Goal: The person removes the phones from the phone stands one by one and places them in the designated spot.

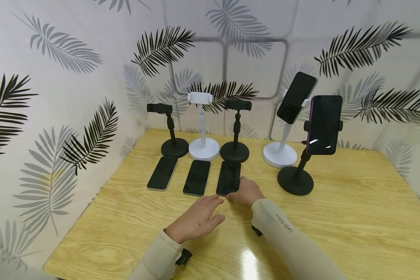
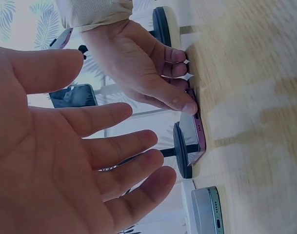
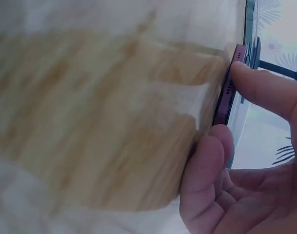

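My right hand (image 1: 245, 191) is at the near right corner of a dark smartphone (image 1: 229, 175) lying on the table. Its thumb presses the phone's purple bottom edge (image 3: 227, 92) and its curled fingers grip the right side, as the right wrist view shows. My left hand (image 1: 200, 220) hovers just left and nearer, holding nothing, fingers spread in the left wrist view. Two more smartphones lie to the left, a middle one (image 1: 197, 177) and a far left one (image 1: 162, 173). Behind the gripped phone stands a black phone stand (image 1: 235, 151) with its clamp bare.
Further left stand a white phone stand (image 1: 203, 149) and another black stand (image 1: 175, 147). On the right, a white stand (image 1: 280, 154) and a black stand (image 1: 295, 181) each carry an upright phone. A leaf-patterned curtain (image 1: 91, 116) borders the wooden table (image 1: 364, 217).
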{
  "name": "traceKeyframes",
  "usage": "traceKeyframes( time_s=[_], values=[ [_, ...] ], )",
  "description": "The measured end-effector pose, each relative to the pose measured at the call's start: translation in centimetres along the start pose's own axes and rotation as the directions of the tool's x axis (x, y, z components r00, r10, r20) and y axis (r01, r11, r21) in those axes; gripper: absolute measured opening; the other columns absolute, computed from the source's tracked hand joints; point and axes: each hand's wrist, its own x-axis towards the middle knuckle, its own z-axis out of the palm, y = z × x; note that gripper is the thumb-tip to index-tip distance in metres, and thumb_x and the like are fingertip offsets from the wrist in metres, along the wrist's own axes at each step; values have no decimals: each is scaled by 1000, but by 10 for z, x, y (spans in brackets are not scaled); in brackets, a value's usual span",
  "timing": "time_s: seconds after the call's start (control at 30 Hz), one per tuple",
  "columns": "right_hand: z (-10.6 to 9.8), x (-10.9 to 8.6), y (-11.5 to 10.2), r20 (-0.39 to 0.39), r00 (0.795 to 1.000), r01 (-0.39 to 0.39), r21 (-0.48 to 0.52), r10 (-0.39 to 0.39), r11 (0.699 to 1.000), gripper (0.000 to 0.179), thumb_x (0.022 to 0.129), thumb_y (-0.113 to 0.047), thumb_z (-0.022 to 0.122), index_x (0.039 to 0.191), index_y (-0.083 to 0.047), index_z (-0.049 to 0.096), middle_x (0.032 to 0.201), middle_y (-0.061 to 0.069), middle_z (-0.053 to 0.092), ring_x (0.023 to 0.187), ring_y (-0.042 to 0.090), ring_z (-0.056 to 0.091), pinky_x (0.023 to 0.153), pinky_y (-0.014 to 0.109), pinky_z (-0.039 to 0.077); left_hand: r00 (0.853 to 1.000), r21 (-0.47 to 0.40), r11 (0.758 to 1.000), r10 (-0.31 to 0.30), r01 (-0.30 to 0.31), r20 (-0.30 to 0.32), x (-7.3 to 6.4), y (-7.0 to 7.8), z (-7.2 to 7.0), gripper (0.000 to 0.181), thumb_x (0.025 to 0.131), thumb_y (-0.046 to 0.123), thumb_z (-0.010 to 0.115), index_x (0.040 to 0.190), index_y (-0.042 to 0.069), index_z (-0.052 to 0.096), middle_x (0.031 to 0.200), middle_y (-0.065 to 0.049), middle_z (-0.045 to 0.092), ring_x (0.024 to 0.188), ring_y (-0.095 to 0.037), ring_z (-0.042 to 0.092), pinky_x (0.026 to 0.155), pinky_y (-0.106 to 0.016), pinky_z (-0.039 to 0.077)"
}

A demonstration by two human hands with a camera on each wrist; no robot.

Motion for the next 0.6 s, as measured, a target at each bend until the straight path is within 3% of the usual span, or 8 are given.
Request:
traceKeyframes(
  time_s=[0.27,0.47,0.6],
  values=[
    [-19,-6,15,57,998,-17,117,10,993,82,92,-42,66,152,2,30,142,24,54,118,33,62,102,49,49,1000,-1,1000,10,-10,1,2,2,1,51,104,29,48,147,1,43,158,-22,35,148,-40,31,120,-58,27],
    [-41,-16,27,-1,1000,-1,274,1,962,71,98,-37,60,152,-3,30,128,21,59,94,24,65,80,34,55,1000,-25,1000,19,-18,19,4,5,4,51,104,29,47,146,-1,44,157,-23,35,147,-41,31,118,-57,29],
    [-53,-20,34,-54,999,22,286,-7,958,68,99,-35,59,151,-1,31,123,21,60,90,23,64,75,31,53,1000,-34,999,11,-10,25,3,7,6,50,104,27,47,147,0,43,158,-22,34,148,-40,30,118,-57,30]
  ],
)
